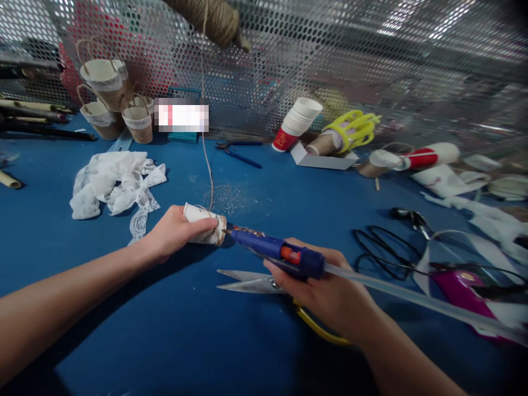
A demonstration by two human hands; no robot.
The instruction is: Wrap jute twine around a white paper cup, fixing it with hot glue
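Observation:
My left hand (175, 231) is closed around a white paper cup (196, 213) that lies tilted on its side, its base end facing right. Twine (207, 170) runs down from a spool (214, 22) above and reaches the cup, with some wound near the base. In my right hand (330, 280) is a blue hot glue gun (280, 253), its nozzle at the cup's base end. A long clear glue stick (412, 297) sticks out of its back. Scissors (247, 282) with yellow handles lie opened on the table, partly hidden beneath my right hand.
White lace (111, 181) is heaped at left, below several twine-covered cups (105, 82). Blue pliers (241, 154), stacked paper cups (297, 124) and a white box (324, 159) stand along the mesh partition (264, 66). A black cable (383, 253) and purple item (462, 291) lie right.

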